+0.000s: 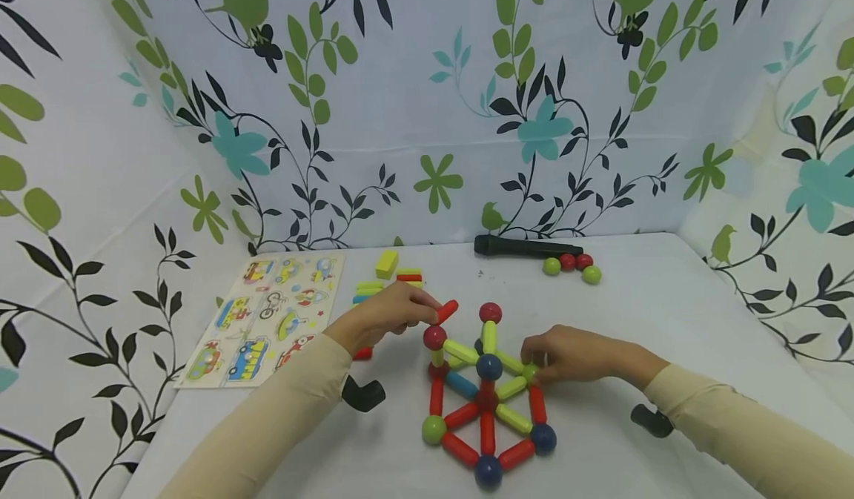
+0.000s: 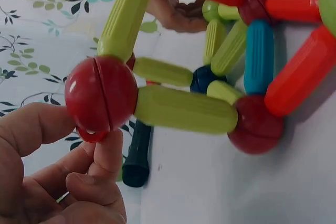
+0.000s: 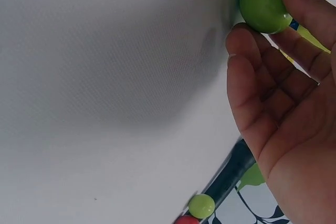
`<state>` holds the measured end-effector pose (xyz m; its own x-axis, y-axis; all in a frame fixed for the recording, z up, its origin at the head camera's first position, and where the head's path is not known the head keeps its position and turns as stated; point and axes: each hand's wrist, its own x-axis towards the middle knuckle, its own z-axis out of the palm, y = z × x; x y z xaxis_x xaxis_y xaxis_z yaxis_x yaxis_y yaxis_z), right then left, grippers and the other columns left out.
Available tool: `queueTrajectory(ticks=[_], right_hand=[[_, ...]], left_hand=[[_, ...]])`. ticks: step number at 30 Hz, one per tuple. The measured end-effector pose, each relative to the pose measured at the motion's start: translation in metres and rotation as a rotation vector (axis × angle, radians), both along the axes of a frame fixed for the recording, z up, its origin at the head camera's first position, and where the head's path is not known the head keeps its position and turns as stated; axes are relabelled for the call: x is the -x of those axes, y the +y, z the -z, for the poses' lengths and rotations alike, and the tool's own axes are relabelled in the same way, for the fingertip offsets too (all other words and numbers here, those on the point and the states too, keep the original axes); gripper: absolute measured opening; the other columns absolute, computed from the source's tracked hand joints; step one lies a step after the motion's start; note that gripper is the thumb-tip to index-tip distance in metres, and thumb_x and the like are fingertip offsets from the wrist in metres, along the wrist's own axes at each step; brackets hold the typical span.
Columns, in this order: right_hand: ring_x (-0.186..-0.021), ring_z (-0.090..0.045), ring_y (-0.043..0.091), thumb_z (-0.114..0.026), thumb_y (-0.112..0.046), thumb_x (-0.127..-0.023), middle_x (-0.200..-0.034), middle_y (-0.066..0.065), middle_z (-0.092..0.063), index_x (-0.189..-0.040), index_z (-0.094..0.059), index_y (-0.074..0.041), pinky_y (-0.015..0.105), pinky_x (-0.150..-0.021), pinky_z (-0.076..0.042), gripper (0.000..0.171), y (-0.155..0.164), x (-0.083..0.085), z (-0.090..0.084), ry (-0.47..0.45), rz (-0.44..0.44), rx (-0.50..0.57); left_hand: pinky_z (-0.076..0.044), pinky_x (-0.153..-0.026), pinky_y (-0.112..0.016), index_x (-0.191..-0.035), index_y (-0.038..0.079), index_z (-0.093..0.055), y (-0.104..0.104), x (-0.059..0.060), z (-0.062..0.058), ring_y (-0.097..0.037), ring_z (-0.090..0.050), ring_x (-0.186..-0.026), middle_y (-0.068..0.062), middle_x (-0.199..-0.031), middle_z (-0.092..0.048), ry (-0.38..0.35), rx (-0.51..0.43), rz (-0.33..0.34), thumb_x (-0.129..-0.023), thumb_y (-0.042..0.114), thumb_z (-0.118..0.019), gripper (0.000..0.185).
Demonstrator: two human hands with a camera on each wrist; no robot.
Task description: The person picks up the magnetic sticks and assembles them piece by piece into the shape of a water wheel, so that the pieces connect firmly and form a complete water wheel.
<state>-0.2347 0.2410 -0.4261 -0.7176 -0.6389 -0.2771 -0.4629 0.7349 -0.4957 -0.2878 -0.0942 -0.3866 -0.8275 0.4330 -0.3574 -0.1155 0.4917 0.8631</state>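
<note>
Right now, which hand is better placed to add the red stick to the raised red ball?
The left hand, I'd judge: it already pinches the red stick right beside the raised red ball. The right hand is busy steadying a green ball on the far side.

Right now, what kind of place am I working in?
Probably a staged tabletop play area: a white table walled by floral-print fabric, with a vehicle puzzle board and a magnetic rod-and-ball structure between the hands.
</note>
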Motion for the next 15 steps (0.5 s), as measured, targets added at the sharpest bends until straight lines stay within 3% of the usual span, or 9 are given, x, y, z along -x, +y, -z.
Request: queueTrajectory(ticks=[3, 9, 15], right_hand=[[-0.081, -0.060, 0.005, -0.080, -0.028, -0.088, -0.088, -0.017, -0.065, -0.111, -0.071, -0.024, 0.023, -0.073, -0.054, 0.025, 0.002, -0.001, 0.002, -0.012, 0.022, 0.004], [-0.082, -0.061, 0.005, -0.079, -0.027, -0.088, -0.089, -0.018, -0.066, -0.111, -0.070, -0.024, 0.023, -0.074, -0.054, 0.025, 0.001, -0.001, 0.003, -0.007, 0.007, 0.029], [-0.081, -0.060, 0.005, -0.079, -0.026, -0.088, -0.089, -0.017, -0.066, -0.110, -0.071, -0.024, 0.023, -0.073, -0.054, 0.024, -0.001, -0.001, -0.002, 0.003, 0.002, 0.026]], left_hand=[[-0.031, -0.057, -0.027, -0.108, 0.014, -0.078, 0.008, -0.002, -0.002, -0.016, -0.039, -0.061, -0.003, -0.073, -0.051, -0.012, -0.019, 0.030, -0.090, 0.022, -0.074, 0.020], [-0.034, -0.058, -0.027, -0.104, 0.012, -0.078, 0.018, -0.007, -0.004, -0.018, -0.048, -0.067, -0.003, -0.078, -0.065, 0.002, 0.006, 0.095, -0.089, 0.022, -0.073, 0.019], [-0.048, -0.085, -0.046, -0.104, 0.015, -0.079, 0.021, -0.011, -0.008, -0.021, -0.060, -0.086, -0.002, -0.088, -0.072, 0.043, 0.068, 0.129, -0.090, 0.024, -0.074, 0.018]])
